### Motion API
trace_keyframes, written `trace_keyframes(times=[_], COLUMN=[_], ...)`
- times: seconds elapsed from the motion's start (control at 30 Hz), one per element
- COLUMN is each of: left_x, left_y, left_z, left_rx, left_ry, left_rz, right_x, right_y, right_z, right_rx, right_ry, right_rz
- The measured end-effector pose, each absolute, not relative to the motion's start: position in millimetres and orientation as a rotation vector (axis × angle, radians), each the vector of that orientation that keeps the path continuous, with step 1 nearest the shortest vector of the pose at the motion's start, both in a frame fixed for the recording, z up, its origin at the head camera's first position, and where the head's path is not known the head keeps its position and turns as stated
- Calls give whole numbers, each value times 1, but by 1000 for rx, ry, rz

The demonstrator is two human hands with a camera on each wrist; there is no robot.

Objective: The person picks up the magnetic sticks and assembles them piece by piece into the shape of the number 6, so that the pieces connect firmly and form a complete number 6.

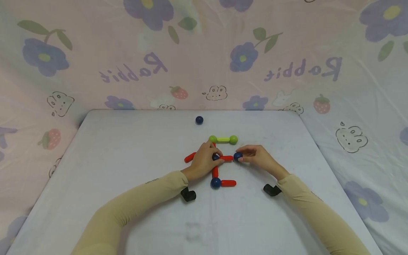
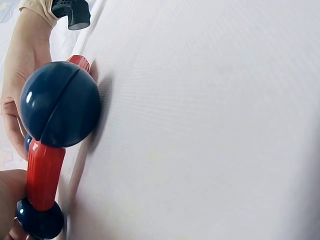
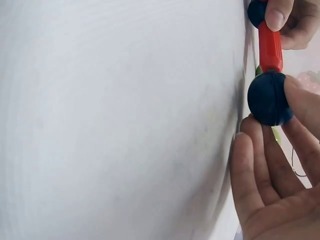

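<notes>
A flat figure of red rods and dark blue balls lies on the white table. My left hand (image 1: 201,161) pinches the red rod (image 1: 227,158) beside the middle blue ball (image 1: 215,156), partly covering both. At that rod's right end, my right hand (image 1: 258,157) pinches another blue ball (image 3: 270,99) between thumb and fingers; in the right wrist view ball and rod tip meet or nearly meet. Nearer me, a blue ball (image 1: 215,183) joins an upright red rod (image 1: 215,172) and a sideways red rod (image 1: 228,183). One red rod (image 1: 190,157) sticks out left of my left hand.
Beyond the hands, a light green rod (image 1: 223,140) links two green balls, the left one touching the figure's top. A single dark blue ball (image 1: 199,120) sits near the table's far edge. Black wrist-worn devices (image 1: 188,195) hang at both cuffs. Printed cloth surrounds the table (image 1: 143,141).
</notes>
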State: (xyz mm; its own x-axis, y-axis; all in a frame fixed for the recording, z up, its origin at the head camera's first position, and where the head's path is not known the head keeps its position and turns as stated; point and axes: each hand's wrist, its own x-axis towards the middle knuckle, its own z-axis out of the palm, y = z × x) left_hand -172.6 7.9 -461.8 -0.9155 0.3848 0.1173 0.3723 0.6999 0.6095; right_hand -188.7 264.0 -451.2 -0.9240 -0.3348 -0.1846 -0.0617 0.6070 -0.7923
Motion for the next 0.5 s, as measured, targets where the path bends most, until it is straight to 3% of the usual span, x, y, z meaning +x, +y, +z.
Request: trace_keyframes(times=[0.5], left_x=[-170], left_y=[9], left_z=[-460], left_rx=[633], left_ry=[2884], left_rz=[1017], right_x=[-187], right_y=[261], right_z=[-451], right_rx=[-397], right_ry=[2497], right_rz=[-1214])
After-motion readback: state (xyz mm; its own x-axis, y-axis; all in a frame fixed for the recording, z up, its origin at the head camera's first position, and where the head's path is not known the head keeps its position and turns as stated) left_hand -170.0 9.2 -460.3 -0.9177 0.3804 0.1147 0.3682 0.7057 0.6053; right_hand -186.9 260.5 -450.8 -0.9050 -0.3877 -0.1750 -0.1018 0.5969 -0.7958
